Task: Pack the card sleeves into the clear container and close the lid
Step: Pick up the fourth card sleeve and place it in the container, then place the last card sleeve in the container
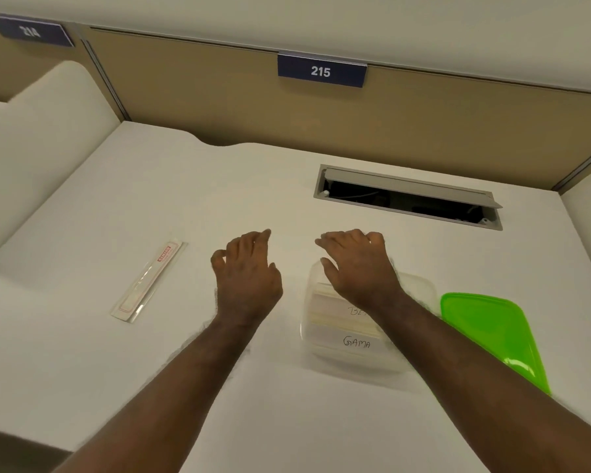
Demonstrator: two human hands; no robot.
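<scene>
Your clear plastic container (325,356) already holds stacked card sleeves (331,310); one flat packet remains outside.

That long sleeve packet (149,280) lies far left, pointing far-right, well apart from your left hand (248,279), fingers loosely spread, empty. Your right hand (359,268) hovers open over the container; green lid (492,332) lies right.

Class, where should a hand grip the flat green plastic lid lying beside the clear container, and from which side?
Probably at the flat green plastic lid's near end, coming from the right: it lies flat, so fingers must catch an edge, and the clear container crowds its left.
</scene>
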